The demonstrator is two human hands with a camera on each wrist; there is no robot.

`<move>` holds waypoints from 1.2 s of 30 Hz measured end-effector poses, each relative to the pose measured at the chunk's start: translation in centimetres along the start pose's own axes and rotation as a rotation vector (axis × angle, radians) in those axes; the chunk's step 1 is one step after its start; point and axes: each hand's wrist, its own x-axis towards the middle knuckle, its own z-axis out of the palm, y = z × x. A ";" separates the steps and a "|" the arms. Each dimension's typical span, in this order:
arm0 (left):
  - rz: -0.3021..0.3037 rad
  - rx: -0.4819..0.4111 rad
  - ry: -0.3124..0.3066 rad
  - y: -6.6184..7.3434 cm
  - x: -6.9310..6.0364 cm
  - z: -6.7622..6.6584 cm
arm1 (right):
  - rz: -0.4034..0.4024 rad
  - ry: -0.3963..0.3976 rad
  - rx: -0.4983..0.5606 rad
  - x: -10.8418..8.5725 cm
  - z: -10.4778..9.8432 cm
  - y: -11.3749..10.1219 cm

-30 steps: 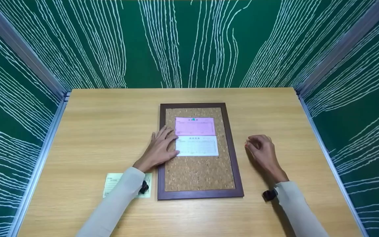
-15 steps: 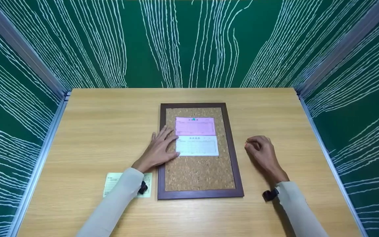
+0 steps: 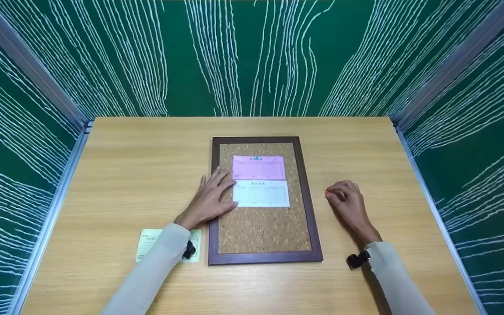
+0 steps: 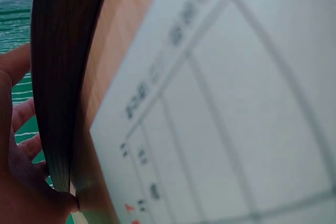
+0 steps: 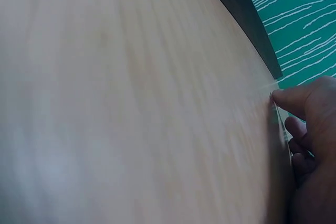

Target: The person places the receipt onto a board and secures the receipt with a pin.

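My left hand point(image 3: 208, 199) lies with spread fingers over the left frame edge of the corkboard point(image 3: 263, 232), fingertips by the left edge of a white slip point(image 3: 263, 194). Directly above that slip is a pink slip point(image 3: 258, 168), a green pin point(image 3: 257, 158) at its top. To the right of the board, low over the table, my right hand point(image 3: 350, 205) pinches a small red object point(image 3: 327, 192) between thumb and index finger. The left wrist view shows the white slip point(image 4: 210, 108) close up; the right wrist view shows my bent fingers point(image 5: 296, 98).
A pale green slip point(image 3: 147, 245) lies on the wooden table point(image 3: 116, 175) left of the board, partly under my left sleeve. Green walls point(image 3: 278, 57) with white wavy lines and metal edge strips point(image 3: 427, 183) surround the table.
The fingertips of my right hand have come slightly closer together, with the red object showing between them. My left hand, the board and the slips stay as they were.
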 end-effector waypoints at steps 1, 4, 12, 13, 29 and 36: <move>0.000 -0.003 0.000 0.0 0.0 0.0 | -0.001 0.002 -0.002 0.0 0.0 0.0; -0.006 -0.005 -0.005 0.0 0.0 -0.1 | 0.005 0.005 -0.006 0.1 0.0 0.1; -0.004 0.002 0.006 0.1 0.2 -0.1 | 0.026 0.018 -0.023 0.3 0.2 0.2; -0.005 0.000 0.006 0.1 0.1 -0.1 | 0.027 0.020 -0.028 0.3 0.3 0.2; -0.009 -0.021 -0.003 0.0 -0.1 0.0 | 0.019 0.038 -0.032 0.3 0.4 0.0; -0.011 -0.014 -0.012 0.1 -0.2 0.3 | 0.056 0.058 -0.017 0.1 0.3 -0.3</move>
